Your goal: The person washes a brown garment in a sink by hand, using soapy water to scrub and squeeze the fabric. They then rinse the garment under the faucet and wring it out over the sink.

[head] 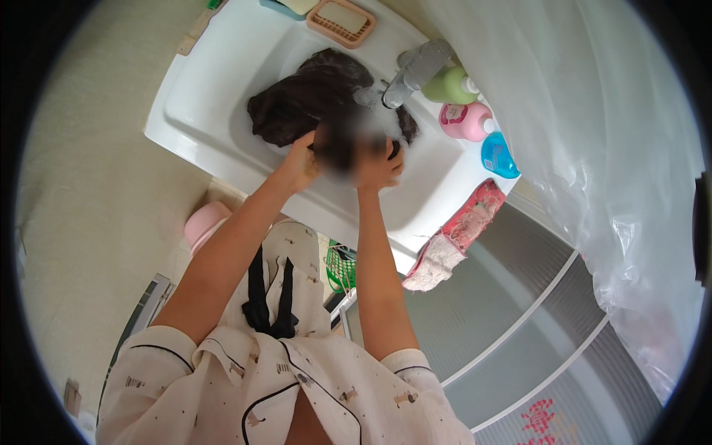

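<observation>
A dark wet cloth [300,97], perhaps a garment, lies bunched in the white washbasin [194,83]. White suds [384,114] cover part of it below the tap [417,72]. My left hand [303,164] grips an edge of the dark fabric at the basin's near side. Opposite it, my right hand [381,167] has its fingers curled around another dark fold. A blurred patch between the hands hides the cloth there and part of my right hand.
Right of the tap stand a green bottle [448,86], a pink bottle [464,121] and a blue bottle [499,156]. A soap dish [342,22] sits on the far rim. A pink cloth [456,239] drapes over the right edge, near a plastic sheet [556,111]. Below are a green basket [340,267] and pink tub [206,222].
</observation>
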A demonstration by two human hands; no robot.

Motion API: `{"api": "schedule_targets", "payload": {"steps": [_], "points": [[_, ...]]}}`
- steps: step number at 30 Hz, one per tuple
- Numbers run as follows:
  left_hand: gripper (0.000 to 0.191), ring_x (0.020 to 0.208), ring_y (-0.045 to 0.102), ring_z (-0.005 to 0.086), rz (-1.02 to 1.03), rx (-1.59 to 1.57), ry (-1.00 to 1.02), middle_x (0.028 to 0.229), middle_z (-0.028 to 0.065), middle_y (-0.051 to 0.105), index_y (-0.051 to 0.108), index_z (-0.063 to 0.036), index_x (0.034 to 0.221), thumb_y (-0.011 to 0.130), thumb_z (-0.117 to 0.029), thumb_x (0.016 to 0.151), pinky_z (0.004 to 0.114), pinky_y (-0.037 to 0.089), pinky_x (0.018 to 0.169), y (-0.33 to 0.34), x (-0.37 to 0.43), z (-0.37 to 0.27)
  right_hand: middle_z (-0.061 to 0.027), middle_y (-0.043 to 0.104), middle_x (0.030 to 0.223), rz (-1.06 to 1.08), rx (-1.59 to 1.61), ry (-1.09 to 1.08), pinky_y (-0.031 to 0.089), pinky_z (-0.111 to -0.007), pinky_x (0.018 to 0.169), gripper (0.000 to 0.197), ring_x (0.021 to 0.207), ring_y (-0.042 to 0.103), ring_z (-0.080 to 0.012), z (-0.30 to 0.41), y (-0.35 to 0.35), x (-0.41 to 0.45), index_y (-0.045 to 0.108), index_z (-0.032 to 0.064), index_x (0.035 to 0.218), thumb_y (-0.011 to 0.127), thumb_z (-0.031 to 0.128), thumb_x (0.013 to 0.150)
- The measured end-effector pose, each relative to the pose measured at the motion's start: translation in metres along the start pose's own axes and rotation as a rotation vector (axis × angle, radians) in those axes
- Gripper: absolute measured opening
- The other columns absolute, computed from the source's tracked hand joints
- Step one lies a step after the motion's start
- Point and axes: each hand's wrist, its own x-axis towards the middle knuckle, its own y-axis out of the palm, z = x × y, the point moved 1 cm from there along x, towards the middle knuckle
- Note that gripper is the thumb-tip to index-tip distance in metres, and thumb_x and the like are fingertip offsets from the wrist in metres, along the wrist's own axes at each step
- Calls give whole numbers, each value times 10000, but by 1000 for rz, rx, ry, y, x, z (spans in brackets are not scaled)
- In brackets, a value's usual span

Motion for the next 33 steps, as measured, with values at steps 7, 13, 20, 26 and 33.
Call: {"api": "schedule_targets", "payload": {"steps": [7,13,20,26,33], "points": [[820,1323,394,387,-108,-261,-22,1460,215,393,345,-22,1454,675,-442,831,607,285,1106,-6,-28,-33,-183,421,1424,537,-97,-167,382,-665,916,764,1252,444,-436,11,-13,-13,440,178,1401,671,556,779],[859,1359,340,395,-197,-191,-63,1531,169,312,258,-39,1510,530,-571,892,625,162,1142,15,-13,-32,-180,397,1455,206,391,150,449,-487,963,701,1292,435,-338,-11,57,-22,397,70,1426,663,392,864],[392,809,663,229,99,-173,-132,942,112,693,642,-60,1072,427,-382,1010,353,559,776,-20,-1,-38,-161,589,1219,569,1053,-6,431,-398,990,507,1135,560,-304,85,-87,-66,543,-2,1280,715,200,848],[328,889,665,248,426,-202,-24,1012,114,662,628,-26,1049,448,-297,1009,379,565,841,-17,14,-14,-168,659,1038,393,724,-137,485,-412,860,408,962,619,-328,110,-131,-43,632,7,1145,713,257,833],[187,884,636,176,92,244,33,950,49,669,636,-68,952,517,-211,958,375,526,761,65,-21,-9,-193,681,842,243,592,47,508,-446,806,436,844,649,-400,61,-74,-10,670,-13,1056,698,345,809]]}}
